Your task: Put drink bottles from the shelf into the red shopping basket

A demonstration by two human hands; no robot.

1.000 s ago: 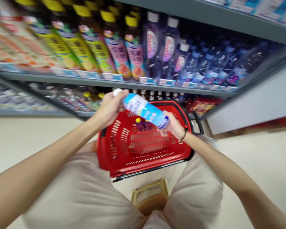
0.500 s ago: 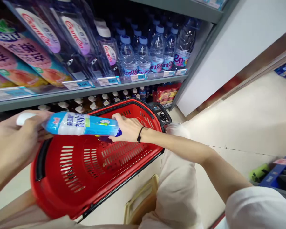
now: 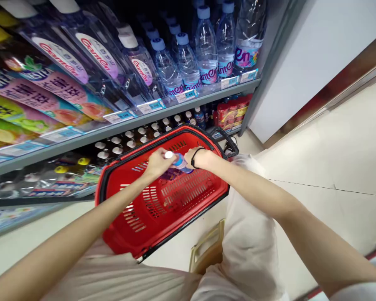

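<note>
A blue drink bottle [image 3: 183,163] with a white cap is inside the red shopping basket [image 3: 119,234], near its far end. My left hand [image 3: 159,162] is closed around the cap end. At the other end my right hand [image 3: 195,157], with a black band on the wrist, has its fingers closed on the bottle's base. Beneath the bottle lies a dark purple item [image 3: 168,175], mostly covered, so its kind cannot be made out. Part of the bottle's label is hidden by my hands.
Shelves [image 3: 163,109] of bottled water and drink cartons [image 3: 56,94] stand just beyond the basket. Capped bottles [image 3: 130,140] fill the lower shelf. A white panel [image 3: 301,62] rises at the right. A yellowish stool [image 3: 207,246] is between my legs.
Both hands have carried the bottle down and away from me, from above the basket into its far end. The view has shifted, showing more of the shelves at left.
</note>
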